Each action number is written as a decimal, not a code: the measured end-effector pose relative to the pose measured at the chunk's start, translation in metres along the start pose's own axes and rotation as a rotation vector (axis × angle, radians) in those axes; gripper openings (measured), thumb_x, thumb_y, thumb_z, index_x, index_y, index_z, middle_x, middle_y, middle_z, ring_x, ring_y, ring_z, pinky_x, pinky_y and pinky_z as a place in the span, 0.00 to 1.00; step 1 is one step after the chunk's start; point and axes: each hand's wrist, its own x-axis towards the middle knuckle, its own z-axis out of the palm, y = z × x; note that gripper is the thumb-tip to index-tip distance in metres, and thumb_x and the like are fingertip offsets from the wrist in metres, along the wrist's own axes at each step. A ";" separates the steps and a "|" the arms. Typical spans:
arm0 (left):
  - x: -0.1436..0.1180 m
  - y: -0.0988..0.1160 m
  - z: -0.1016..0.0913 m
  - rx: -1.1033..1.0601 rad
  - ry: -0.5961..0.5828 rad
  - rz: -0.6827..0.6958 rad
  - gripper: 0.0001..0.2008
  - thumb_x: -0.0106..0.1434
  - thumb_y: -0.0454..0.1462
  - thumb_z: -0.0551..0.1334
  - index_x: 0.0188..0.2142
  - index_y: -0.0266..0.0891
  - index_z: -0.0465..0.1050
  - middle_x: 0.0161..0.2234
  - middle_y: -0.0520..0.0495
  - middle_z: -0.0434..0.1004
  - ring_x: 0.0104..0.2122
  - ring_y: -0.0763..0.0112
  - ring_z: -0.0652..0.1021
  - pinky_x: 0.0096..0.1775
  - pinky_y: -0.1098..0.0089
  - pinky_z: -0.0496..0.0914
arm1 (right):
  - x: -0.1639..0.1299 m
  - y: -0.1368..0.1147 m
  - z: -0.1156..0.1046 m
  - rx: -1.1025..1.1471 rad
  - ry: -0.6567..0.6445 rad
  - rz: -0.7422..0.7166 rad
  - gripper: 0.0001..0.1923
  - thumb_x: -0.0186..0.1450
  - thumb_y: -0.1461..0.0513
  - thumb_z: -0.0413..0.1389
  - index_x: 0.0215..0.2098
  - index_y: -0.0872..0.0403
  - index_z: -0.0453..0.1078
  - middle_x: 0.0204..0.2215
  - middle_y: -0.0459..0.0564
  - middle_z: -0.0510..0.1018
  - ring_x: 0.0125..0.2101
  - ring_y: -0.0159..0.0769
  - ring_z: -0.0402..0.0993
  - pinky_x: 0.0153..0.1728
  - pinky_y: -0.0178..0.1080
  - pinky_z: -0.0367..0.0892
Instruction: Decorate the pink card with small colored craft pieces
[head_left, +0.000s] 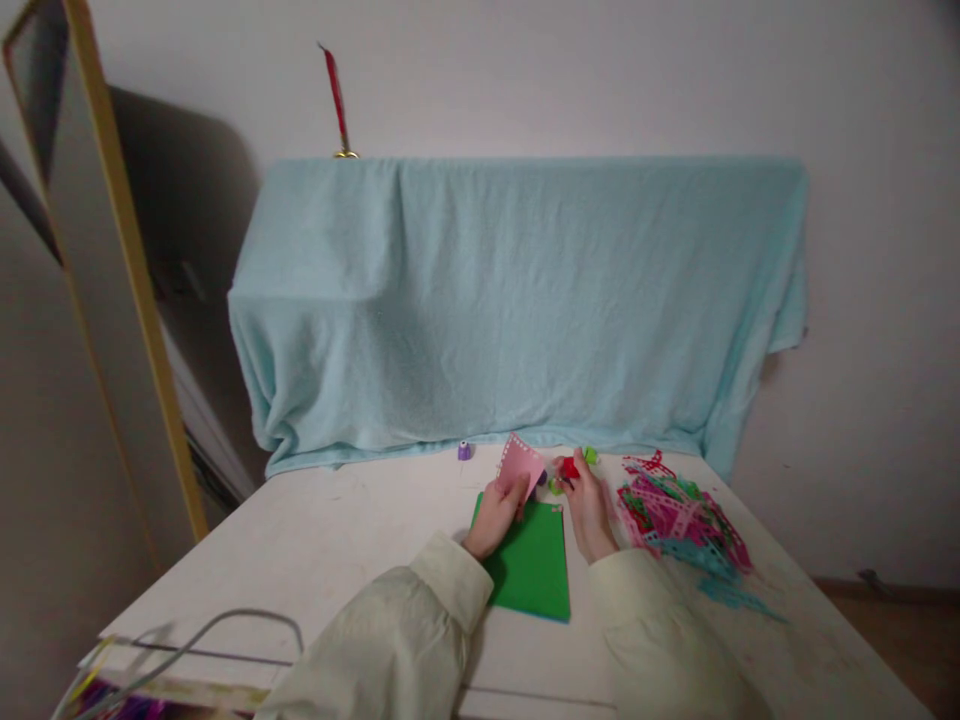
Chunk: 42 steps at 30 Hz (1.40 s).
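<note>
Held up in my left hand [499,515] is a sheet of pink paper [520,462], with a row of small punched holes along its edges. My right hand [589,510] is closed, its fingertips at a small red object [571,468] that looks like a craft punch; the fingers partly hide it. Beneath my left hand lies a stack of green paper [531,560], with a few tiny scraps [556,509] at its top right corner. A small green punch-like piece [589,456] sits just behind my right hand.
Right of my hands lies a heap of punched paper strips [682,515] in pink, red, green and blue. A small purple punch-like piece [464,451] stands at the back. A light blue cloth [517,300] hangs behind the table; a grey cable [225,618] curves at front left.
</note>
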 end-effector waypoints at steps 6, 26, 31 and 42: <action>0.001 0.006 -0.004 -0.048 0.061 0.043 0.26 0.60 0.55 0.52 0.22 0.35 0.66 0.16 0.53 0.64 0.18 0.74 0.66 0.23 0.73 0.59 | -0.005 0.004 0.001 -0.220 -0.138 0.008 0.25 0.62 0.44 0.48 0.18 0.53 0.61 0.13 0.42 0.61 0.15 0.29 0.55 0.19 0.35 0.51; 0.001 0.016 -0.006 0.031 0.087 0.101 0.20 0.61 0.51 0.55 0.25 0.37 0.68 0.15 0.54 0.63 0.18 0.73 0.66 0.23 0.73 0.59 | -0.016 0.003 0.015 -0.366 -0.194 -0.103 0.14 0.58 0.51 0.58 0.28 0.52 0.65 0.23 0.43 0.65 0.24 0.31 0.59 0.23 0.32 0.56; 0.000 0.016 -0.006 0.038 0.046 0.132 0.18 0.61 0.49 0.55 0.27 0.37 0.70 0.16 0.52 0.65 0.19 0.72 0.67 0.24 0.73 0.60 | -0.017 0.001 0.016 -0.392 -0.207 -0.131 0.13 0.59 0.52 0.57 0.27 0.52 0.64 0.23 0.43 0.65 0.25 0.32 0.60 0.26 0.33 0.57; -0.002 0.020 -0.006 0.029 -0.046 0.171 0.13 0.62 0.43 0.54 0.35 0.38 0.72 0.23 0.48 0.72 0.26 0.67 0.71 0.30 0.71 0.64 | -0.020 -0.006 0.013 -0.543 -0.268 -0.221 0.15 0.56 0.50 0.59 0.28 0.52 0.70 0.23 0.45 0.72 0.26 0.36 0.64 0.28 0.36 0.60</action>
